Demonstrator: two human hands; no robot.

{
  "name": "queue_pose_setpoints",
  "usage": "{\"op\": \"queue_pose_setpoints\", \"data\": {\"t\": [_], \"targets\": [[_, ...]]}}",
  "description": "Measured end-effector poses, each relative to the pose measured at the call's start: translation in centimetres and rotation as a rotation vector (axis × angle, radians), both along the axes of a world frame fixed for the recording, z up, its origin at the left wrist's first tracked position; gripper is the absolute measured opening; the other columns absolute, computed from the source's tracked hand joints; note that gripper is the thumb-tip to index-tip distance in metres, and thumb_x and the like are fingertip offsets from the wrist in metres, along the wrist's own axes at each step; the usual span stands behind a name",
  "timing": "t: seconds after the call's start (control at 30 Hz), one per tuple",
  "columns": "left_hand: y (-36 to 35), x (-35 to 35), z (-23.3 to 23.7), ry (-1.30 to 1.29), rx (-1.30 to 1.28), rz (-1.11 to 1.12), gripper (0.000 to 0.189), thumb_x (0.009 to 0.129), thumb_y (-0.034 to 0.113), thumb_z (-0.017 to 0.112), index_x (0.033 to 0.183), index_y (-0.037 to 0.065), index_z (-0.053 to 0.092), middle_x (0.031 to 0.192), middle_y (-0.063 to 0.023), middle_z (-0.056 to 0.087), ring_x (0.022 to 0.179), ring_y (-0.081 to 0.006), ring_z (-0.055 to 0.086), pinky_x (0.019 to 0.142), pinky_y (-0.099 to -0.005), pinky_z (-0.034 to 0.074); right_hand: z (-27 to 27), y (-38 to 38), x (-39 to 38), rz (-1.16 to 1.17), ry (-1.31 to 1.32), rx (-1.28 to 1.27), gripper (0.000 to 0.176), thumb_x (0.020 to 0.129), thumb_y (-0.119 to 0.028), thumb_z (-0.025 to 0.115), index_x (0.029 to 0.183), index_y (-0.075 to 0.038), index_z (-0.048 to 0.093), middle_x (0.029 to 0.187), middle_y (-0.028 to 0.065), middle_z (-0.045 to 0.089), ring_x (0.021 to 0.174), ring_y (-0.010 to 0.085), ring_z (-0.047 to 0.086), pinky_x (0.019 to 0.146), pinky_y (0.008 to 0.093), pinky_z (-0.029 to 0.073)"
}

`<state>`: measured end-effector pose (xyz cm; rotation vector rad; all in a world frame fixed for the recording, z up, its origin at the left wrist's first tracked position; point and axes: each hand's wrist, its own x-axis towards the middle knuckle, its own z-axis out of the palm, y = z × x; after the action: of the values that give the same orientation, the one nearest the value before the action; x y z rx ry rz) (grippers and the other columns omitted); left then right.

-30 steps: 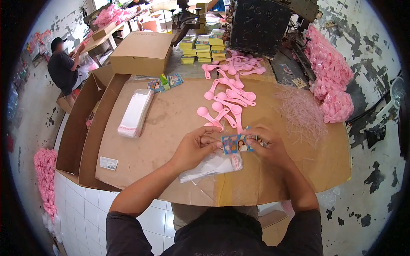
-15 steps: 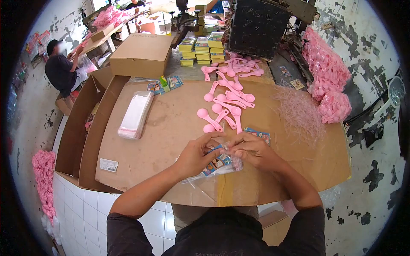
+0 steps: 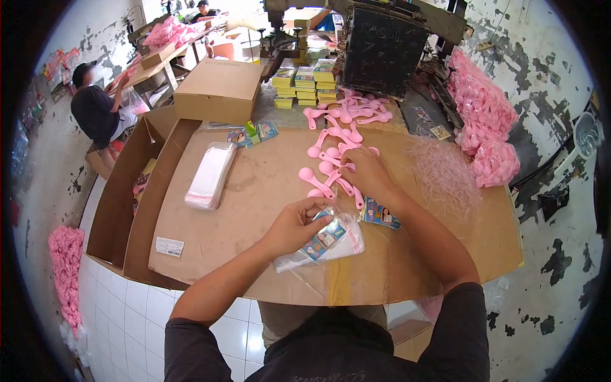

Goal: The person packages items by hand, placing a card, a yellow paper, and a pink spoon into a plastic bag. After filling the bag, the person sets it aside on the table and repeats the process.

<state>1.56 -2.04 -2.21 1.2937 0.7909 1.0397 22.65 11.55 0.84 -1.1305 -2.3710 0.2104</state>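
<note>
My left hand [image 3: 296, 226] is closed on a clear plastic bag [image 3: 351, 237] with a blue printed card [image 3: 324, 237] showing in it, low over the front of the cardboard-covered table. Under it lie more clear bags. My right hand [image 3: 369, 173] reaches over the pile of pink measuring spoons [image 3: 310, 174]. Its thumb and fingertips are closed around part of one spoon, most of which the hand hides. Several other spoons spread from there to the back of the table. More printed cards [image 3: 382, 216] lie just below my right forearm.
A stack of clear bags [image 3: 210, 175] lies at left, near a large open carton [image 3: 137, 210]. Behind are a closed box [image 3: 219, 89], stacked yellow-edged cards [image 3: 305, 83] and a black machine [image 3: 385, 51]. Bagged pink spoons [image 3: 484, 102] stand at right. A person [image 3: 95, 108] sits at far left.
My right hand has left the bag and moved up and forward to the pink spoons. My left hand stays on the bag. The whole view has shifted slightly.
</note>
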Motion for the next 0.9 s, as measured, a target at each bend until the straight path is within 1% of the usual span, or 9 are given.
{"op": "queue_pose_setpoints", "data": {"t": [0.03, 0.13, 0.23, 0.33, 0.43, 0.6, 0.73, 0.8, 0.9], "targets": [[0.1, -0.1, -0.1, -0.006, -0.008, -0.01, 0.035, 0.102, 0.004, 0.062, 0.136, -0.002, 0.057, 0.102, -0.0028, 0.07, 0.089, -0.0041, 0.062, 0.074, -0.0214, 0.051, 0.3, 0.0, -0.3, -0.014, -0.014, -0.026, 0.034, 0.085, -0.012, 0.071, 0.117, -0.001, 0.067, 0.1, 0.0168, 0.069, 0.101, 0.0333, 0.065, 0.094, 0.0445, 0.05], [0.2, -0.4, 0.1, -0.047, -0.016, -0.01, 0.036, 0.101, 0.003, 0.063, 0.136, -0.002, 0.057, 0.106, -0.004, 0.071, 0.092, -0.0046, 0.064, 0.077, -0.0212, 0.053, 2.6, -1.2, -0.4, -0.034, 0.243, -0.354, 0.038, 0.085, -0.003, 0.069, 0.123, -0.001, 0.065, 0.104, 0.0133, 0.072, 0.099, 0.023, 0.069, 0.088, 0.0391, 0.055], [-0.2, -0.2, 1.2, -0.101, -0.006, 0.048, 0.037, 0.1, 0.002, 0.064, 0.136, -0.002, 0.057, 0.106, -0.0047, 0.072, 0.093, -0.0053, 0.065, 0.078, -0.0211, 0.054, 3.8, -2.7, 0.5, 0.136, 0.582, -0.783, 0.056, 0.087, 0.002, 0.07, 0.141, -0.001, 0.054, 0.102, 0.0069, 0.069, 0.095, 0.0122, 0.066, 0.084, 0.0299, 0.054], [-0.3, -0.1, 1.5, -0.089, -0.023, 0.081, 0.036, 0.1, 0.003, 0.065, 0.135, -0.002, 0.057, 0.105, -0.0051, 0.072, 0.093, -0.0058, 0.066, 0.077, -0.0213, 0.054, 4.0, -5.0, 1.3, 0.277, 0.726, -0.746, 0.06, 0.09, 0.003, 0.068, 0.146, -0.001, 0.046, 0.109, 0.0062, 0.067, 0.098, 0.0122, 0.067, 0.083, 0.0283, 0.055], [-0.3, 0.0, 0.8, -0.075, -0.032, 0.06, 0.033, 0.101, 0.005, 0.065, 0.133, -0.003, 0.06, 0.106, -0.006, 0.073, 0.093, -0.0062, 0.066, 0.078, -0.022, 0.055, 3.8, -6.6, 1.2, 0.236, 0.799, -0.744, 0.064, 0.091, 0.0, 0.07, 0.147, -0.002, 0.039, 0.132, 0.013, 0.062, 0.107, 0.019, 0.069, 0.087, 0.0312, 0.056], [-0.8, -0.1, 1.9, 0.005, -0.045, 0.043, 0.03, 0.103, 0.008, 0.062, 0.131, -0.004, 0.063, 0.11, -0.0071, 0.074, 0.095, -0.0064, 0.067, 0.08, -0.0227, 0.055, 4.3, -9.1, -0.1, 0.226, 0.857, -0.6, 0.066, 0.091, 0.004, 0.07, 0.148, -0.005, 0.037, 0.123, 0.0124, 0.063, 0.105, 0.0182, 0.07, 0.081, 0.0282, 0.057], [-0.6, -0.4, 2.3, -0.027, -0.045, 0.032, 0.031, 0.104, 0.009, 0.061, 0.132, -0.004, 0.063, 0.109, -0.0058, 0.074, 0.095, -0.0065, 0.067, 0.081, -0.0232, 0.055, 4.2, -10.0, -0.4, 0.223, 0.901, -0.524, 0.064, 0.091, 0.006, 0.07, 0.145, -0.003, 0.038, 0.118, 0.0117, 0.062, 0.104, 0.0184, 0.07, 0.076, 0.026, 0.057], [-0.4, -0.1, 1.3, -0.114, -0.048, 0.029, 0.031, 0.104, 0.011, 0.062, 0.131, -0.004, 0.063, 0.109, -0.0052, 0.074, 0.094, -0.0063, 0.067, 0.081, -0.0231, 0.055, 2.8, -10.0, -0.4, 0.217, 0.921, -0.49, 0.061, 0.092, 0.006, 0.07, 0.144, -0.002, 0.038, 0.119, 0.012, 0.062, 0.104, 0.0182, 0.07, 0.078, 0.0262, 0.057], [-0.5, -0.3, 1.2, -0.016, -0.035, 0.007, 0.031, 0.103, 0.013, 0.064, 0.13, -0.003, 0.064, 0.107, -0.0034, 0.074, 0.091, -0.0054, 0.066, 0.078, -0.0224, 0.054, 1.9, -10.0, -0.2, 0.2, 0.88, -0.415, 0.054, 0.094, 0.005, 0.068, 0.14, -0.001, 0.042, 0.121, 0.0132, 0.061, 0.102, 0.0171, 0.07, 0.078, 0.0253, 0.057]]}}
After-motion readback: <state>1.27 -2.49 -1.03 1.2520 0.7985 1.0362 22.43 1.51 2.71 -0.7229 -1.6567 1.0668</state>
